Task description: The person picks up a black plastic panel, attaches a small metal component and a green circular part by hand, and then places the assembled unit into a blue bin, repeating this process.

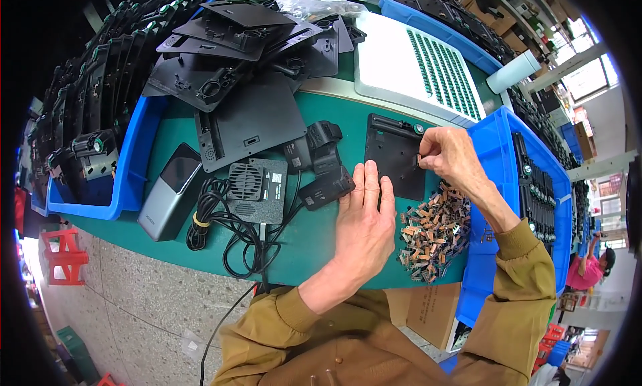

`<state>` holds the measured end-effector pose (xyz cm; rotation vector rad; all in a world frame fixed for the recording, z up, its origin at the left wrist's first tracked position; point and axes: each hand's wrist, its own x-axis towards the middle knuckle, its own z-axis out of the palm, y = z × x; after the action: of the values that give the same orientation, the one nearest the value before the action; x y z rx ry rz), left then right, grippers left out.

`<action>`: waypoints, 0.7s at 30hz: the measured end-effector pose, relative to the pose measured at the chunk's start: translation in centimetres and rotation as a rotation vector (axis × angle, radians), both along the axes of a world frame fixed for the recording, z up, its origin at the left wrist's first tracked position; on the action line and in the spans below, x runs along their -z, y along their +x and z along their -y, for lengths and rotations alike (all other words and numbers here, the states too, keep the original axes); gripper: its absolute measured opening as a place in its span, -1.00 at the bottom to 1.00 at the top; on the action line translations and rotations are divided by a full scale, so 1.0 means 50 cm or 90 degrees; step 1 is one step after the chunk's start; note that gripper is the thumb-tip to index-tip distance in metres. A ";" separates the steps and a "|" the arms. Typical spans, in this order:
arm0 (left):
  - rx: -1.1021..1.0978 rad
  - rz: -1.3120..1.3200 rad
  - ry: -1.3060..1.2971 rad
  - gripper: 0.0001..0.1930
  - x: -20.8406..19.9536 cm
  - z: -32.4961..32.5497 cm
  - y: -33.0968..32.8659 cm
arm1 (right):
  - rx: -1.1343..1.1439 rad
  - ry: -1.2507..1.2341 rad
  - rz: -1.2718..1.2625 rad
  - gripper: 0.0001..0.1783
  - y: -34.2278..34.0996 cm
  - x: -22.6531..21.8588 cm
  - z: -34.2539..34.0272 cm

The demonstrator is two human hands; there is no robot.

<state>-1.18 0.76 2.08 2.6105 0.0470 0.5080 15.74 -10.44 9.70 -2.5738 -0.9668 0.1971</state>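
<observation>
The black panel [393, 147], lying right of centre in the frame, was judged to need level, steady bracing while light, controlled finger pressure was applied at its right edge. The left hand [366, 229] lay unclenched, fingers extended, tips resting on the panel's lower left. The right hand [451, 155] had thumb and forefinger pinched together at that right edge; whether they gripped a small part could not be told.

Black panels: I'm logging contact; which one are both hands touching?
The lone panel on the green table, between left hand and right hand; others nearby are piled or in blue bins.
</observation>
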 end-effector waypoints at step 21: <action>0.023 0.018 -0.054 -0.27 -0.017 -0.005 0.001 | -0.099 -0.026 0.225 -0.68 0.096 0.058 0.016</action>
<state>-1.15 1.00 2.95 2.5172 0.0110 0.5179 20.53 -11.22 6.80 -2.6223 -1.2999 -0.2069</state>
